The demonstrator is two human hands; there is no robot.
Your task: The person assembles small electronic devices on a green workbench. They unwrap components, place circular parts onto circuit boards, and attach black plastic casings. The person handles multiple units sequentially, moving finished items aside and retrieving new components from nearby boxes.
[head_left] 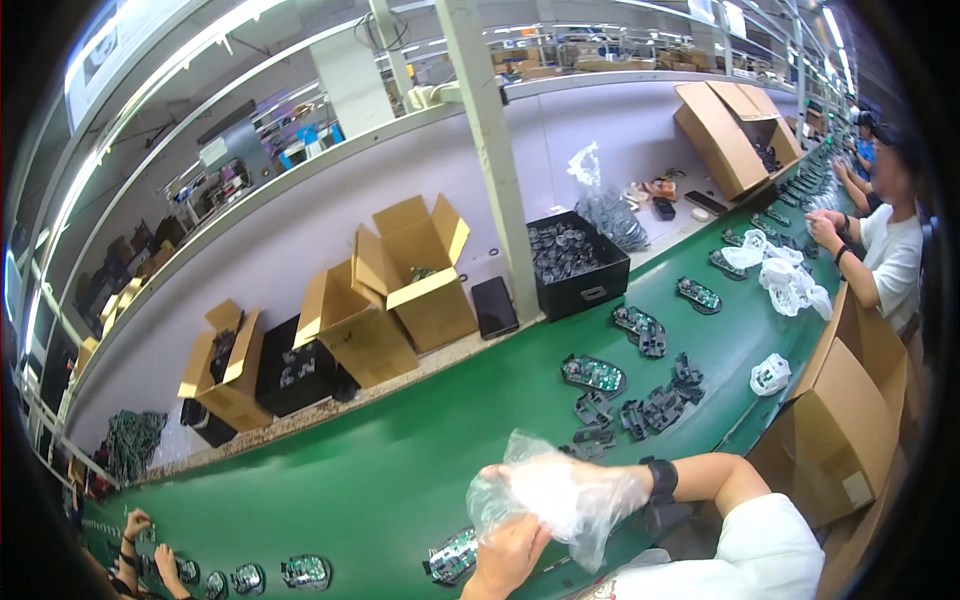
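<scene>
Over the near part of the green conveyor belt [400,430], a clear plastic bag [600,510] with a bright white patch hangs between my hands. My left hand [510,550] is closed, pinching the bag's near edge between thumb and fingers. My right hand [530,490], with a black band on its wrist, is covered by the film; glare and folds hide most of its fingers. Just beside my left hand lies a green circuit board in a black housing [455,555]. Beyond the bag sit a loose cluster of black plastic parts [655,408] and another circuit board unit [593,374].
Open cardboard boxes [430,300] and a black bin of dark parts [580,262] line the far ledge. A cardboard box [845,430] stands at my right, near a white part [770,374]. Co-workers' hands [828,225] work at far right, and others [140,525] at lower left.
</scene>
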